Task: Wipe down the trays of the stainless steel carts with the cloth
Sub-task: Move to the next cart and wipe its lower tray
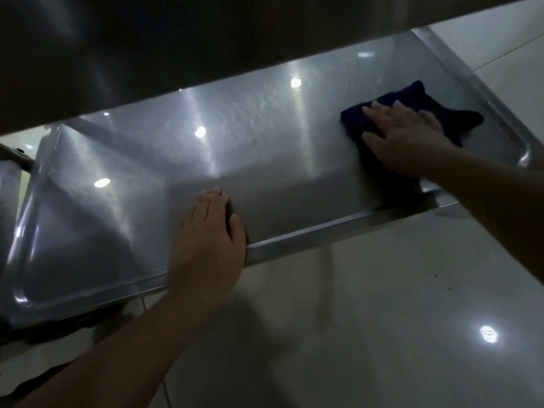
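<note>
- The left hand (207, 237) is lying over the near rim of the lower tray (132, 178), fingers straight and together on the steel, thumb at the rim's edge; it is gripping nothing, and is likely bracing the cart so it is not rolling under the wiping pressure.
- The tray's middle is lying bare between the hands, with ceiling lights reflecting in it.
- The dark blue cloth (459, 119) is lying flat toward the tray's right end, near its right rim.
- The right hand (403, 139) is pressing down on the cloth with fingers spread and flat, not bunching it, probably to keep wide contact with the steel.
- The upper tray (147, 48) is overhanging the lower tray's far side.
</note>
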`<state>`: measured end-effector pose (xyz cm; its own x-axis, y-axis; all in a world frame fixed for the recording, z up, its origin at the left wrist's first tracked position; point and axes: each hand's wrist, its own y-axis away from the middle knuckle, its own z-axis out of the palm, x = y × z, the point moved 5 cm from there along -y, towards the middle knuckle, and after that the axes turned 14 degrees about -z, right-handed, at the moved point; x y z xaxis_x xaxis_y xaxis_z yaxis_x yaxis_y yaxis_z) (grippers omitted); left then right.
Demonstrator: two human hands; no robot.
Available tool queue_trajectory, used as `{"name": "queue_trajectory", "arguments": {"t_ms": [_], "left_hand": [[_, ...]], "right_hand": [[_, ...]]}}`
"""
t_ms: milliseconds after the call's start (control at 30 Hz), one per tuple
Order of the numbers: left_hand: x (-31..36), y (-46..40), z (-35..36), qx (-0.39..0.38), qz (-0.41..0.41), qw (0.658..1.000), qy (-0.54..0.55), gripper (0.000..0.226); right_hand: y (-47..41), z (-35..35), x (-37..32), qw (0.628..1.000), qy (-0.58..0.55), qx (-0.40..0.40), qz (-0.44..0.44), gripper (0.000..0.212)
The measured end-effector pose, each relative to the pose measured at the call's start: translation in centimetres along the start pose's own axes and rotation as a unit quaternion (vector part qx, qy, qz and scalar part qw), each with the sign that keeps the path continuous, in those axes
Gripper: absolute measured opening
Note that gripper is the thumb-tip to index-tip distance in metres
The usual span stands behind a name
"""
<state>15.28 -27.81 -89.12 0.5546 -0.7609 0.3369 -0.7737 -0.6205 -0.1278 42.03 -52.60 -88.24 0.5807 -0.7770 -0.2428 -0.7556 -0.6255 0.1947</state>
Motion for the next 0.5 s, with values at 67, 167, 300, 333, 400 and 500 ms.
{"name": "queue_trajectory", "arguments": {"t_ms": [67, 167, 300, 333, 400, 500], "left_hand": [[0.1, 0.0, 0.1, 0.011, 0.002, 1.000, -0.003, 0.046], [-0.2, 0.2, 0.4, 0.015, 0.014, 1.000, -0.012, 0.045], [-0.6, -0.1, 0.4, -0.009, 0.020, 1.000, 0.013, 0.049], [-0.7, -0.2, 0.3, -0.010, 0.021, 1.000, 0.018, 0.050], [-0.6, -0.3, 0.1, -0.012, 0.011, 0.999, 0.029, 0.052], [-0.6, -0.2, -0.1, -0.013, -0.004, 0.999, 0.031, 0.052]], "right_hand": [[3.6, 1.9, -4.1, 0.998, 0.026, 0.000, -0.054, 0.063], [7.0, 4.6, -13.1, 0.974, 0.056, -0.048, -0.215, 0.064], [7.7, 5.8, -18.2, 0.951, 0.020, -0.073, -0.299, 0.058], [7.3, 5.6, -17.2, 0.955, 0.019, -0.065, -0.289, 0.057], [6.0, 4.8, -13.5, 0.970, 0.030, -0.039, -0.236, 0.059], [2.3, 2.0, -5.5, 0.993, 0.039, -0.001, -0.114, 0.060]]}}
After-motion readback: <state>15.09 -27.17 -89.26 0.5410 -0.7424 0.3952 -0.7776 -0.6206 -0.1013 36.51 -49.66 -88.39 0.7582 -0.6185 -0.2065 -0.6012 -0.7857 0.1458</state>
